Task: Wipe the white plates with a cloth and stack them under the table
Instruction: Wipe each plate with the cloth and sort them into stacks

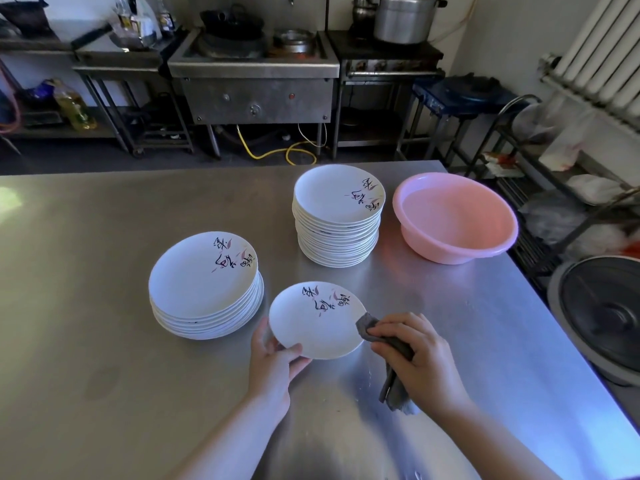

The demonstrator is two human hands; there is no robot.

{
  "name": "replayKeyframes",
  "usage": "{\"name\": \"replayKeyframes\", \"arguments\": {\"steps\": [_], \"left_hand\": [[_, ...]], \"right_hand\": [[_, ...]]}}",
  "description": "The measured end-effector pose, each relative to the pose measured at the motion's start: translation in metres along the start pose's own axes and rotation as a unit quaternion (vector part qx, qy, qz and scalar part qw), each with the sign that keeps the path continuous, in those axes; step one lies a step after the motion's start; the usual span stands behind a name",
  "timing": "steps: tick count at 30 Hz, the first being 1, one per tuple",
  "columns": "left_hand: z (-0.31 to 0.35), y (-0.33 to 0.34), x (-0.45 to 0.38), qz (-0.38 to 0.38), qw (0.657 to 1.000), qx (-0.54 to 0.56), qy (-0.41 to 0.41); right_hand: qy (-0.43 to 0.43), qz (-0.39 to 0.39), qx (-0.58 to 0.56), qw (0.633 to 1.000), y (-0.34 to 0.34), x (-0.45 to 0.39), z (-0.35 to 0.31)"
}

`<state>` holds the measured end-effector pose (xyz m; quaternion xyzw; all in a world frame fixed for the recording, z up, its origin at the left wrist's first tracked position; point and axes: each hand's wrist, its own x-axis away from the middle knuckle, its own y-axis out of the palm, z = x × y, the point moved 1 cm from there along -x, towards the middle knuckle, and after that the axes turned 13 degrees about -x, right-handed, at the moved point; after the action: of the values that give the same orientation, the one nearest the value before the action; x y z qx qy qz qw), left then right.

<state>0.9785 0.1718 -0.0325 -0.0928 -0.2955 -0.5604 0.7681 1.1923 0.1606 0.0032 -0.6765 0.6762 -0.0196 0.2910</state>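
Right now our left hand (273,362) grips the near-left edge of a single white plate (317,320), thumb curled over the rim and the fingers tucked under it, holding it just above the steel table (104,341). Our right hand (415,358) closes around a grey cloth (391,344), fingers curled over it; one corner of the cloth presses against the plate's right rim while the loose end hangs down below the palm toward the table. The plate faces up, with black brush writing and pink leaf marks on its far side.

Just to the left of the held plate we see a short stack of plates (206,289) of the same kind, sitting on the table. Beyond the held plate stands a taller stack of plates (339,216), its top plate showing the same writing. Just beside that taller stack, to the right, sits a pink basin (455,220); we cannot tell whether it holds water.

Past the far edge of the table we see a steel stove unit (256,81) with a yellow hose (277,152) looped on the floor beneath it, and a large metal pot (405,19) on a stand to its right. At the right edge a dark wok (602,317) rests near the table's corner.
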Motion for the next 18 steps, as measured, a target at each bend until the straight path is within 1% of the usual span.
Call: {"name": "replayKeyframes", "arguments": {"steps": [6,13,16,18], "left_hand": [[-0.004,0.010,-0.021,0.018,0.999,-0.047,0.014],[-0.006,0.006,-0.027,0.039,0.984,-0.172,0.029],[0.001,0.007,-0.020,0.048,0.959,-0.271,0.060],[0.014,0.015,-0.014,0.038,0.952,-0.284,0.110]], "right_hand": [[0.013,-0.005,-0.014,1.000,0.007,-0.005,0.002],[0.024,-0.007,-0.015,1.000,0.012,-0.014,0.005],[0.026,-0.003,-0.015,1.000,0.011,-0.019,0.006],[0.022,0.006,-0.015,1.000,0.010,-0.025,0.007]]}}
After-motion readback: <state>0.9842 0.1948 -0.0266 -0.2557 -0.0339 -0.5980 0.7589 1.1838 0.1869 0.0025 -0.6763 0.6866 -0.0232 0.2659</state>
